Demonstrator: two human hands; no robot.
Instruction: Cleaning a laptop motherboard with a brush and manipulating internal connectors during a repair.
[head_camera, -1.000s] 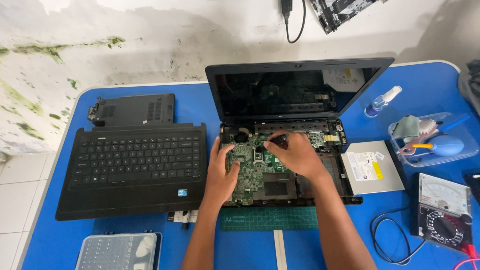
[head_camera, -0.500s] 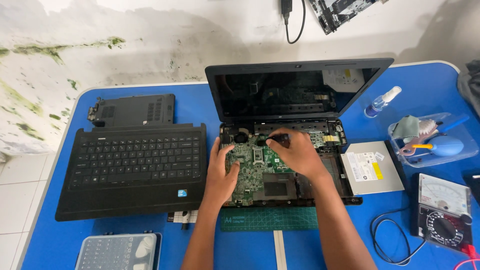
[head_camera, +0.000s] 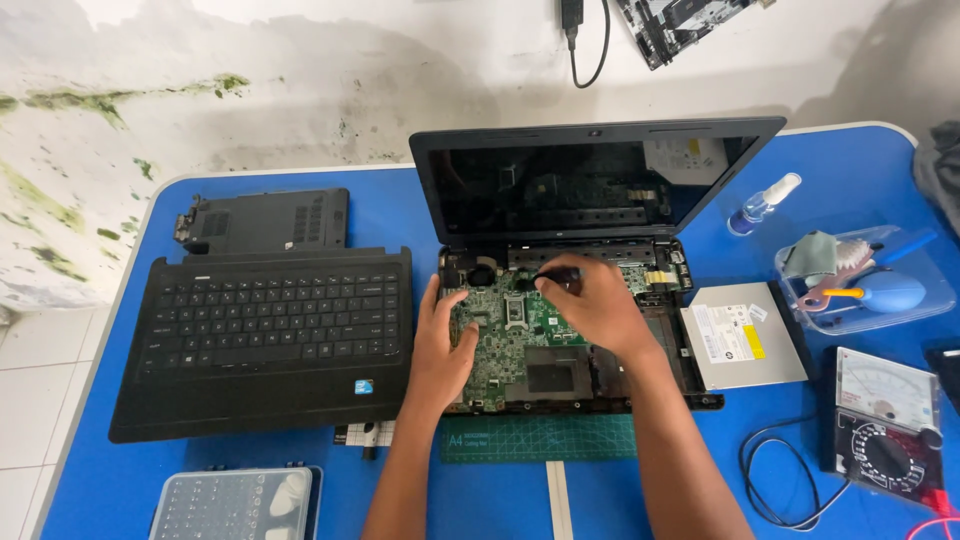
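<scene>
Multimeter (head_camera: 890, 425) and bit case (head_camera: 235, 503) cut off.

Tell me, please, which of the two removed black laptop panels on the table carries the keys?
The keyboard deck, the larger panel nearer the person, beside the left hand. The smaller cover behind it, toward the wall, has vent slots and no keys.

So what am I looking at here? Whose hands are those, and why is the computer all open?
A camera on a person's head looks down at a blue table. Those are that person's own hands. The opened laptop has its top cover off, so you see the green circuit board inside. The left hand rests on the board; the right hand holds a black-handled tool, probably a screwdriver. The removed keyboard cover lies left, a silver disc drive and a meter right.
</scene>
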